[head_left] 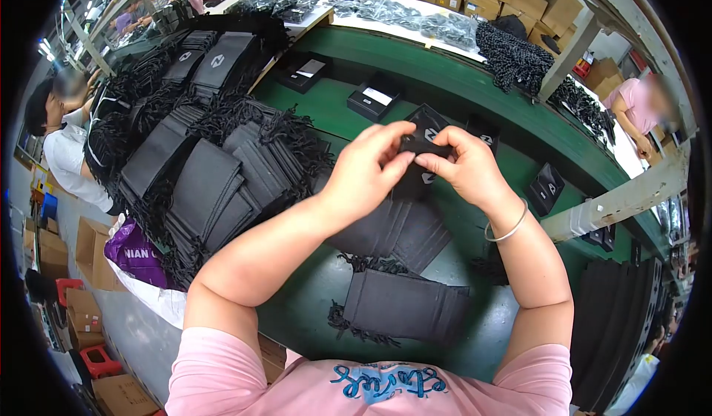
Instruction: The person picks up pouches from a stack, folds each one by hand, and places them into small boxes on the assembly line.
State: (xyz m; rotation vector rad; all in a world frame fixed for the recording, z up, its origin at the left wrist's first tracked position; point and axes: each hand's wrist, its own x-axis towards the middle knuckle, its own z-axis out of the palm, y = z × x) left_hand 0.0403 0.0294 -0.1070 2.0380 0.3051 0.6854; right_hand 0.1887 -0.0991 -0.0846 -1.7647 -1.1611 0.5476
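In front of me, both hands pinch the top edge of a black drawstring pouch [428, 147]. My left hand [371, 165] grips its left end with thumb and fingers, and my right hand [475, 170], with a bangle at the wrist, grips the right end. A pale logo shows on the black surface just under the fingers; part of the pouch is hidden by them. Another dark item with the same logo [430, 133] lies just beyond. Below my hands, flat black pouches [400, 305] with corded ends rest on the green work surface [297, 319].
A big heap of black pouches [204, 182] with tangled cords fills the left. Black boxes [374, 102] with white labels and a filled pouch [546, 188] sit along the green belt. A metal post [619, 202] crosses at right. Other people work at both sides.
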